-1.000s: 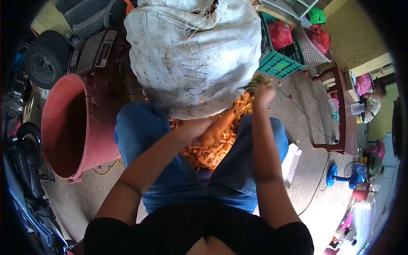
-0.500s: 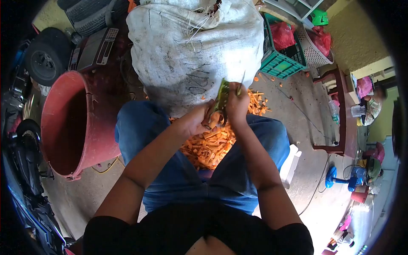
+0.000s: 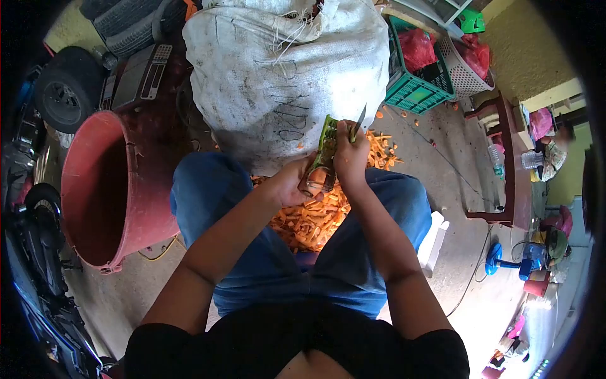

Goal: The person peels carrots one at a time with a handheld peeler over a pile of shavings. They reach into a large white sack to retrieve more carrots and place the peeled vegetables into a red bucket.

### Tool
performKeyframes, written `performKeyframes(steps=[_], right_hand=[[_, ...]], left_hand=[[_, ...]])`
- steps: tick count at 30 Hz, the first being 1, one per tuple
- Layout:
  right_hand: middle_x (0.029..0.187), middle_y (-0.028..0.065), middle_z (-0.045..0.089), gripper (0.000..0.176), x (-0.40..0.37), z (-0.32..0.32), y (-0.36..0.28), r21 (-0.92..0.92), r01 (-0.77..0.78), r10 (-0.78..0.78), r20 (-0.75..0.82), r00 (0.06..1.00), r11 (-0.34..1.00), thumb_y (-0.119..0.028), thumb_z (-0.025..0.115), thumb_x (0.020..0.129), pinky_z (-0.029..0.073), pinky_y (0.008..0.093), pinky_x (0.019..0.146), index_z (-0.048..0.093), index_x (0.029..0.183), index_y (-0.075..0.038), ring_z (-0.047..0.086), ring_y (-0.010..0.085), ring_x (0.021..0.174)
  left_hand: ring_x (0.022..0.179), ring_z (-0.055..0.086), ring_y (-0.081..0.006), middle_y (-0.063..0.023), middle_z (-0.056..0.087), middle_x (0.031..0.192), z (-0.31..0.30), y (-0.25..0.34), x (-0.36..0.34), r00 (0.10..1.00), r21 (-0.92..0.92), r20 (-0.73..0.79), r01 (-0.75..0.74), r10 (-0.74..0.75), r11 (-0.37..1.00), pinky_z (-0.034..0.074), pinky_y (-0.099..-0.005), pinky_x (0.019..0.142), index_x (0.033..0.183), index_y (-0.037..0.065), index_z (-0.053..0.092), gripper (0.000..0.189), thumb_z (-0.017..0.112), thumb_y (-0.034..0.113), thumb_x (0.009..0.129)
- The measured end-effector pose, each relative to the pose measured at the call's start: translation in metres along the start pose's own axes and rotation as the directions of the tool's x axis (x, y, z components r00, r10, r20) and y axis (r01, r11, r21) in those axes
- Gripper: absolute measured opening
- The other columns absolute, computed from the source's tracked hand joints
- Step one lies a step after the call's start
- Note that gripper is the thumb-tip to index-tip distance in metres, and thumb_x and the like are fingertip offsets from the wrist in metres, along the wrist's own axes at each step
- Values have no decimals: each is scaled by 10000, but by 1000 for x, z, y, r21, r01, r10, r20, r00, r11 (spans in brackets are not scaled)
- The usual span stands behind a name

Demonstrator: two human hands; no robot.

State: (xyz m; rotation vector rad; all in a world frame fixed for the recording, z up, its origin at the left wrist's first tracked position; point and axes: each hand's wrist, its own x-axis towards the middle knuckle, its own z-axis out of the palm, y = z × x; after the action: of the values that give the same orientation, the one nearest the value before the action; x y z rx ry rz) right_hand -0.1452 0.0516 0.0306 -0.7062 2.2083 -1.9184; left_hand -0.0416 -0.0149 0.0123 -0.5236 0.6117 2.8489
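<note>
Here, the left hand [image 3: 291, 184] was curled around a carrot [image 3: 314, 182], gripping it above the lap, between the knees. The right hand [image 3: 351, 155] was closed on a green peeler [image 3: 327, 140], which lay against the carrot's top end. Below both, orange peels [image 3: 308, 222] were heaped on the floor, just before a white sack [image 3: 284, 76]. A red tub [image 3: 129, 189] stood left of the knee.

On my feed I log: white sack [image 3: 284, 76] (scrawled lettering), red tub [image 3: 148, 202], tyre [image 3: 63, 88], weighing scale [image 3: 142, 72], green crate [image 3: 410, 98], wooden bench [image 3: 512, 189], blue fan [image 3: 495, 260].
</note>
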Motion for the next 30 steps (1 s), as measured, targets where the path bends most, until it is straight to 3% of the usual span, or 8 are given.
performKeyframes(steps=[3, 7, 11, 14, 15, 18, 23, 30], right_hand=[[620, 160, 549, 263, 38, -22, 37, -306, -91, 15, -244, 970, 948, -219, 469, 802, 400, 323, 513, 548, 798, 32, 511, 195, 534], [548, 82, 519, 243, 71, -60, 33, -116, -125, 59, -457, 888, 985, -186, 480, 798, 373, 289, 466, 526, 708, 34, 464, 155, 479], [569, 6, 475, 211, 35, -34, 16, 352, -145, 224, -196, 955, 925, -190, 484, 803, 318, 227, 447, 516, 753, 13, 395, 74, 496], [570, 46, 484, 221, -3, -6, -12, 39, -99, 97, 49, 994, 994, -204, 475, 813, 344, 246, 449, 522, 786, 10, 421, 121, 479], [601, 97, 521, 219, -9, 0, -12, -65, 88, -86, 30, 996, 994, -188, 470, 813, 378, 276, 488, 525, 801, 24, 458, 150, 503], [636, 142, 546, 226, -2, -1, -10, -126, -1, 9, 56, 998, 992, -184, 466, 811, 398, 295, 536, 532, 804, 32, 488, 174, 538], [533, 94, 481, 233, 43, -39, 5, -276, -133, 44, -306, 951, 952, -169, 454, 810, 341, 286, 476, 527, 739, 41, 391, 136, 477], [602, 13, 479, 215, 16, -25, -15, 285, -179, 210, -82, 974, 942, -184, 468, 813, 336, 241, 495, 518, 748, 15, 394, 95, 534]], left_hand=[[604, 509, -171, -80, 513, 735, -1, 0, -8, 986, 44, 120, 113, -117, 993, 426, -280, 454, 927, 38, 462, 386, 272, 367, 855], [584, 482, -157, -80, 477, 682, 35, 5, -21, 985, 222, -110, 153, -131, 963, 407, -273, 456, 887, 35, 454, 398, 262, 383, 857], [623, 496, -167, -83, 495, 711, -7, 2, 3, 992, 50, -119, 59, -53, 997, 376, -284, 485, 875, 52, 461, 377, 270, 376, 858], [621, 512, -173, -44, 528, 740, 1, 0, 3, 996, -107, 85, -17, 26, 994, 410, -340, 481, 925, 99, 456, 267, 291, 298, 858], [621, 512, -173, -44, 528, 740, 2, -2, 0, 996, -105, 82, -14, 23, 994, 410, -340, 481, 925, 99, 456, 267, 291, 298, 858], [662, 526, -186, -72, 535, 745, -6, -7, 0, 999, -47, 44, 18, -16, 999, 418, -322, 492, 964, 56, 453, 313, 324, 314, 842], [665, 533, -199, -85, 513, 782, 12, -4, -12, 998, 59, -22, 64, -63, 996, 449, -327, 482, 1006, 43, 419, 350, 326, 343, 851], [728, 554, -176, -93, 523, 830, 0, 0, -4, 990, 62, -135, -21, 29, 998, 488, -306, 518, 1020, 39, 427, 347, 394, 331, 834]])
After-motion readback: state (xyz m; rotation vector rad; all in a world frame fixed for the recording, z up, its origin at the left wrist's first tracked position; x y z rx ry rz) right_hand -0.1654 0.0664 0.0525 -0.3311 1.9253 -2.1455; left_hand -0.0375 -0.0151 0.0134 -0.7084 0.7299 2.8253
